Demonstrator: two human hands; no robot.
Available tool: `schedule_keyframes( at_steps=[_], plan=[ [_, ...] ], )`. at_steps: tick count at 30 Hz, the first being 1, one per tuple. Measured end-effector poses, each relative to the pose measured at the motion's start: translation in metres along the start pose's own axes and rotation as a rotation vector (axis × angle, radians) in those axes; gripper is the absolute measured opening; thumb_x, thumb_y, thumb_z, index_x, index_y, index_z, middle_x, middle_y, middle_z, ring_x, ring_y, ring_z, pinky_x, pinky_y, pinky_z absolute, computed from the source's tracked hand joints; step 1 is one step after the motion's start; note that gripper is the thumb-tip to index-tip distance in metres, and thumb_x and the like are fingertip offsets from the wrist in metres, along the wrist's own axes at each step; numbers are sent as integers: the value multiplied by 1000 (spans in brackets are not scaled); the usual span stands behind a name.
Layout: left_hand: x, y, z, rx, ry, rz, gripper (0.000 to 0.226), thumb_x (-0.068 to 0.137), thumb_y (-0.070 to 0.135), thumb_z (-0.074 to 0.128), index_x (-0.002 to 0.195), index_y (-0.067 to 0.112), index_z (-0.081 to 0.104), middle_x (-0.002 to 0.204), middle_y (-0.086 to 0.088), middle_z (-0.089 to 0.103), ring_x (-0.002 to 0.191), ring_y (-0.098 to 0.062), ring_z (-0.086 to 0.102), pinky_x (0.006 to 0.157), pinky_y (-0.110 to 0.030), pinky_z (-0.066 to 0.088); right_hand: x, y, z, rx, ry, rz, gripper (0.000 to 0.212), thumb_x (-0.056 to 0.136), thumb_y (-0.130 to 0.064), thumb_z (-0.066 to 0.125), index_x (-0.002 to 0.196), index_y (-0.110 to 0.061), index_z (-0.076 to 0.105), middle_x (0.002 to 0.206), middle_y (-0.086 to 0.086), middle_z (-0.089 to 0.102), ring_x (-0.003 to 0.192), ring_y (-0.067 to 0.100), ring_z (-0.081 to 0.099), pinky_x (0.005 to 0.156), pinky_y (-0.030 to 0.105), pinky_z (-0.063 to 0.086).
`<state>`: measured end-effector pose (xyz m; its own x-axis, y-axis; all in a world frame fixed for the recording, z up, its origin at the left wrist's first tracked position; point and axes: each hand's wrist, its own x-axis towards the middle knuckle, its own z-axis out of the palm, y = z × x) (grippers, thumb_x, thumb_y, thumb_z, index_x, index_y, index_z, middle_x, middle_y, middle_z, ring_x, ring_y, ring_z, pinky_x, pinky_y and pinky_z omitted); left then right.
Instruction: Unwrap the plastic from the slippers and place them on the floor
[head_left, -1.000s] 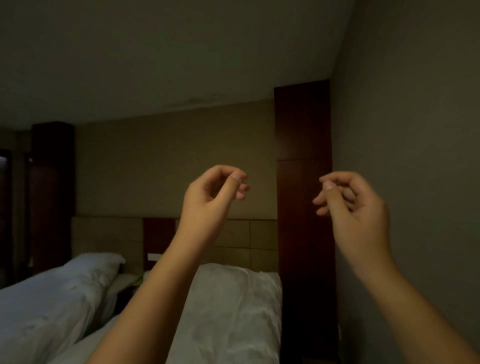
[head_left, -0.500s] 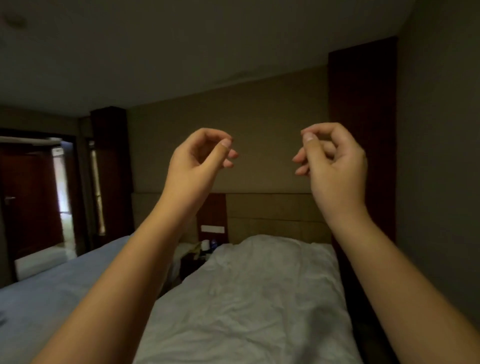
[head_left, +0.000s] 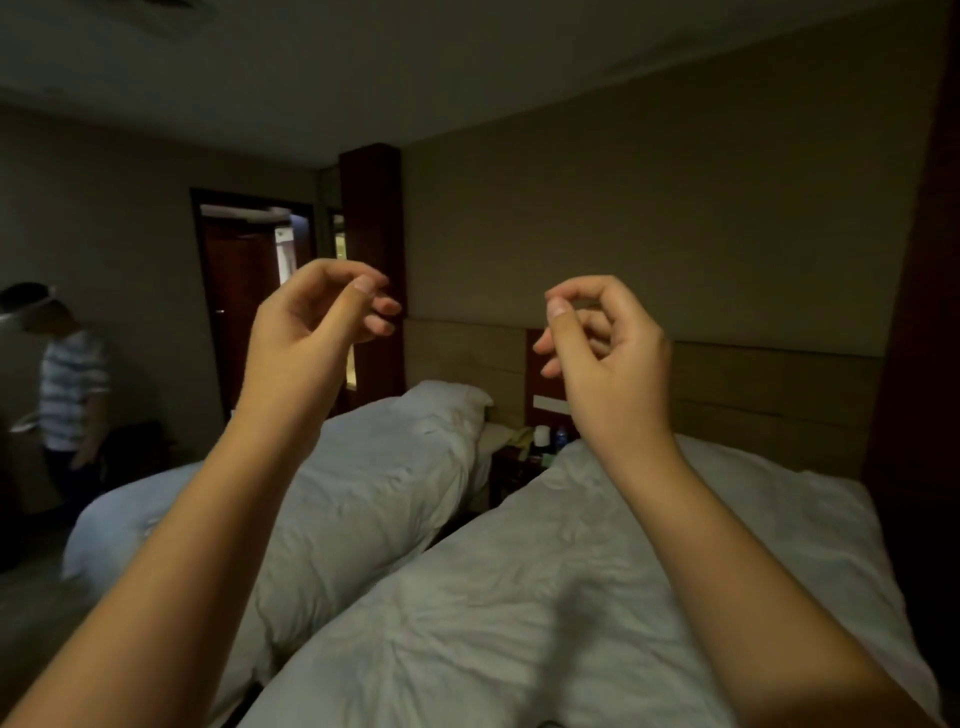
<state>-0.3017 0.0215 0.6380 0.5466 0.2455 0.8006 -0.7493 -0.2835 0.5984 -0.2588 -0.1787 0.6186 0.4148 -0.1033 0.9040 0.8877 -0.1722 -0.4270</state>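
Above the foot end of the near bed (head_left: 597, 597), both hands are raised at head-camera height, well clear of any surface. Left hand (head_left: 311, 332): thumb tip resting against the curled index, loose pinch, nothing between them. Right hand (head_left: 608, 353): same posture, thumb to index, also empty. The two are apart, palms roughly facing each other.

Slippers and their plastic: not in view. Not on the near bed, not on the far bed (head_left: 363, 483), not visibly on the nightstand (head_left: 524, 457) between the headboards, though its clutter is too small and dim to sort. Floor barely shows, at the left edge only.

Judgement: direction from grip to slippers cannot be fixed; neither hand can be called nearer. Next step is likely a search, with the view tipped down toward the floor or bedside. Task not yet begun.

A second person (head_left: 67, 384) stands by the left wall.
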Motion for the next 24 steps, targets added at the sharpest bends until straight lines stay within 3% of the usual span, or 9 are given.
schedule_keyframes(
  at_steps=[11, 14, 17, 19, 24],
  plan=[
    [74, -170, -16, 124, -21, -105, 16, 94, 20, 53, 103, 15, 65, 89, -2, 69, 81, -15, 66, 84, -31, 57, 26, 154, 113, 13, -23, 38, 11, 93, -22, 54, 97, -16, 62, 68, -11, 62, 65, 10, 66, 57, 48, 55],
    [83, -223, -4, 106, -46, -169, 15, 93, 20, 55, 101, 14, 66, 80, 6, 69, 76, -8, 66, 75, -22, 56, 23, 207, 125, -29, -14, 110, 10, 92, -25, 54, 96, -19, 62, 68, -11, 63, 64, 13, 65, 59, 48, 56],
    [75, -283, 17, 84, -108, -284, 12, 93, 19, 55, 92, 17, 67, 74, 7, 69, 72, -9, 66, 73, -23, 55, -4, 261, 123, -100, 23, 230, 10, 91, -27, 54, 93, -23, 62, 66, -6, 63, 62, 17, 64, 58, 48, 55],
    [55, -325, 35, 53, -172, -378, 17, 94, 13, 52, 85, 19, 65, 75, 1, 68, 70, -12, 64, 71, -24, 53, -37, 293, 112, -205, 26, 337, 8, 90, -33, 51, 90, -31, 59, 65, -10, 65, 60, 10, 65, 60, 39, 56],
    [-37, -430, 77, -56, -388, -661, 24, 94, 1, 48, 83, 16, 63, 78, -5, 67, 65, -5, 64, 66, -16, 53, -153, 359, 72, -401, 10, 687, 3, 85, -43, 52, 84, -42, 55, 68, -9, 67, 60, 16, 66, 61, 33, 55]
  ],
)
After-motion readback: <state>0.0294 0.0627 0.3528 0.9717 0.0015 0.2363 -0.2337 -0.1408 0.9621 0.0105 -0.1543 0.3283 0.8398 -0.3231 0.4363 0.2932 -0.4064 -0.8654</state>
